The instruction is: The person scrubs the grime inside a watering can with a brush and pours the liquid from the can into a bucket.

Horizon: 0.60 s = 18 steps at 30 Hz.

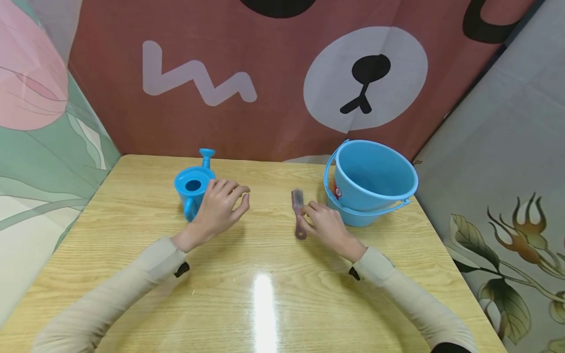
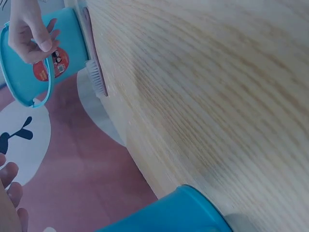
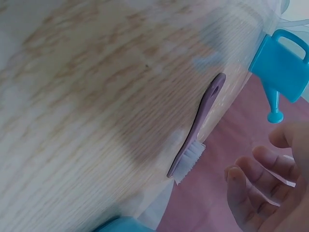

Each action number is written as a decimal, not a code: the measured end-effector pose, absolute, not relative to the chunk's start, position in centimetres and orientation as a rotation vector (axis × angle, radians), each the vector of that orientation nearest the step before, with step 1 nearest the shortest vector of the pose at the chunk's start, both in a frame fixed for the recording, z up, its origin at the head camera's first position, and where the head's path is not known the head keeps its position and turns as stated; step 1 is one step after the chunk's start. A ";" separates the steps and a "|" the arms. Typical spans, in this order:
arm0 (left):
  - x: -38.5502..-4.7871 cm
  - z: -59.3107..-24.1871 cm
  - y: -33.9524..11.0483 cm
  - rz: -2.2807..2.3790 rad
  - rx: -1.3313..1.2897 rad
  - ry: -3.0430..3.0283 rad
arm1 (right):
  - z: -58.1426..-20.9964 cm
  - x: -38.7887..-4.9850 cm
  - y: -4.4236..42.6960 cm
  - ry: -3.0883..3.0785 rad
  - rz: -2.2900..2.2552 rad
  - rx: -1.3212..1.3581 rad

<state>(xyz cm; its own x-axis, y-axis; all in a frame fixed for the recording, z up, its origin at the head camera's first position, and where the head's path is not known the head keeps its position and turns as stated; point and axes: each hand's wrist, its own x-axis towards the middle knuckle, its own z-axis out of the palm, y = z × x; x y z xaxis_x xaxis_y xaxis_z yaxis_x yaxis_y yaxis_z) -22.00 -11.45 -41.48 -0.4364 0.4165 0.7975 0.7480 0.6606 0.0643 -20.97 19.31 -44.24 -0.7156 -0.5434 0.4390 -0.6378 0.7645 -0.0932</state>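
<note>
A blue toy watering can (image 1: 199,193) stands at the left of the table, its spout toward the back wall. Just right of it, my left hand (image 1: 219,205) is held above the table with relaxed, slightly bent fingers and nothing in them. A brush with a purple-brown handle and pale bristles (image 3: 198,128) lies on the wood, bristle end toward the wall. My right hand (image 1: 325,223) hovers over the brush's right side, fingers loosely bent; the right wrist view shows a gap between them. Beside that hand is a light blue bucket (image 1: 375,171), its handle hanging down.
The wooden table (image 1: 220,294) ends at a brown cloth (image 1: 265,127) with a bear's face at the back. Patterned cloths hang at the left and right sides. A red round sticker (image 2: 60,60) is on the bucket's side.
</note>
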 end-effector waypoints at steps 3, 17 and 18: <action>-21.9 -41.4 -11.6 -0.561 -0.894 -2.065 | -44.3 -20.9 19.3 -2.590 0.334 0.890; -21.8 -40.7 -12.9 -0.588 -0.852 -1.965 | -44.4 -20.9 19.2 -2.668 0.291 0.850; -21.8 -40.7 -13.0 -0.584 -0.849 -1.959 | -44.4 -20.9 19.1 -2.672 0.287 0.847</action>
